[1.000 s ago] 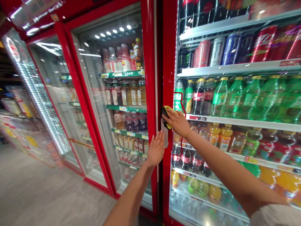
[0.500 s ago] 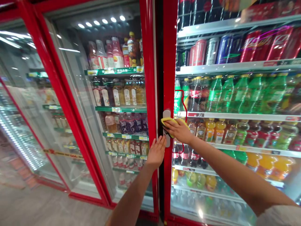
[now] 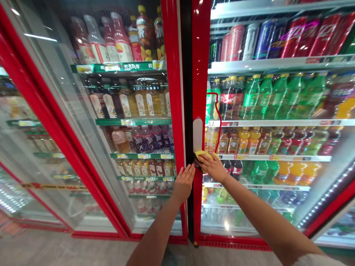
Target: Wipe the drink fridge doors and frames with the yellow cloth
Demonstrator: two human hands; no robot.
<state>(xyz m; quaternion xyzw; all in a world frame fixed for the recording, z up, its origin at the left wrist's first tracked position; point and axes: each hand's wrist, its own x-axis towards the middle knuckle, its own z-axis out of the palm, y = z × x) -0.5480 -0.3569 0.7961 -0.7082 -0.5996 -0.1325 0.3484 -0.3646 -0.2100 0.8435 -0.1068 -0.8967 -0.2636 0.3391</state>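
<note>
Fridge door (image 3: 201, 77): cloth (image 3: 200, 153) under R hand (image 3: 215, 168)

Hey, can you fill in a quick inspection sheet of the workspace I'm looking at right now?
Surface: red frame of the right cooler, upright, with a pale handle plate.
Job's things: yellow-and-dark cloth, at the plate's lower end.
Clutter: nothing seen near the hands.
Right hand: holds the cloth against the frame.
Left hand: fingers extended, at the left cooler's red edge; contact unclear.
Cables: nothing seen.
Surroundings: glass-fronted coolers stocked with bottles and cans; grey floor below.
</note>
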